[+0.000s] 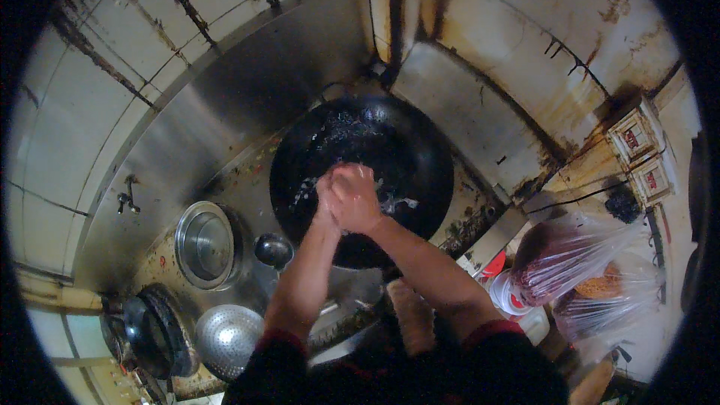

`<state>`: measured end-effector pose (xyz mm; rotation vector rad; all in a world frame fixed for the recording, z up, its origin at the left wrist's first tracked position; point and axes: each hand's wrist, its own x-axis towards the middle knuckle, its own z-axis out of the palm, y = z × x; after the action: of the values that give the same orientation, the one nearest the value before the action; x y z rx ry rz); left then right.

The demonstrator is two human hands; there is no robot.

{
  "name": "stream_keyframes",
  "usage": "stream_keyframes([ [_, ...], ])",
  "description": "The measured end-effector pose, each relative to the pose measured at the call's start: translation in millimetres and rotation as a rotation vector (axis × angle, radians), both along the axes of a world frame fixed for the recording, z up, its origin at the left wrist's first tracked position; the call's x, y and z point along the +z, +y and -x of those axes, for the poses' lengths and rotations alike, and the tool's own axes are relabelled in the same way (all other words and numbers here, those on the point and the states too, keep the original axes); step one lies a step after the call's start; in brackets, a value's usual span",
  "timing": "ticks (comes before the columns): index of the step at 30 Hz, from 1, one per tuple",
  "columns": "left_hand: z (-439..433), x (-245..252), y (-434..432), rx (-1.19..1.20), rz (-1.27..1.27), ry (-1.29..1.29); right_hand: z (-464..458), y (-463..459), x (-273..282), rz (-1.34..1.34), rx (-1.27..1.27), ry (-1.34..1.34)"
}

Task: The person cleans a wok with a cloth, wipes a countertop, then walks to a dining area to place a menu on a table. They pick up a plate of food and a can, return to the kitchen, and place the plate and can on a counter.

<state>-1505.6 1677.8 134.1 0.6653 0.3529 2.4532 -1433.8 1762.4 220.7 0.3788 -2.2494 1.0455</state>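
Note:
Both hands are pressed together over a large black wok [419, 180], the fingers folded into one another. My left hand [326, 194] lies on the left side of the clasp and is partly covered by my right hand [357, 194]. Wet skin glistens, and splashes of water show in the wok around them. Whether anything is squeezed between the palms is hidden. A metal ladle [273, 250] rests beside the wok, close to my left forearm.
Left of the wok stand a steel pot [205, 242], a perforated strainer [229, 334] and dark pans [152, 334]. A tap [129, 197] juts from the steel backsplash [185, 140]. On the right are plastic-wrapped containers [568, 259] below wall switches or sockets [641, 152].

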Motion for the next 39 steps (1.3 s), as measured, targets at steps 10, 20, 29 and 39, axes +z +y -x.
stream_keyframes([
  [10, -44.4, 100.7, -35.8, 0.849, 1.535, 0.037, 67.4, 47.7, -32.4, 0.019, -0.072, -0.614],
  [20, -30.4, 149.5, -32.2, 0.157, 0.873, -0.266, 30.0, 39.7, 38.2, 0.103, 0.237, -0.305],
  [29, 34.3, 168.5, -90.8, 0.696, 1.865, 0.55, 71.7, 120.2, 71.4, 0.226, -0.11, -0.3],
  [39, 37.8, -1.0, -33.0, 0.608, 2.078, 0.88, 74.5, 120.5, -56.2, -0.528, -0.092, -0.745],
])
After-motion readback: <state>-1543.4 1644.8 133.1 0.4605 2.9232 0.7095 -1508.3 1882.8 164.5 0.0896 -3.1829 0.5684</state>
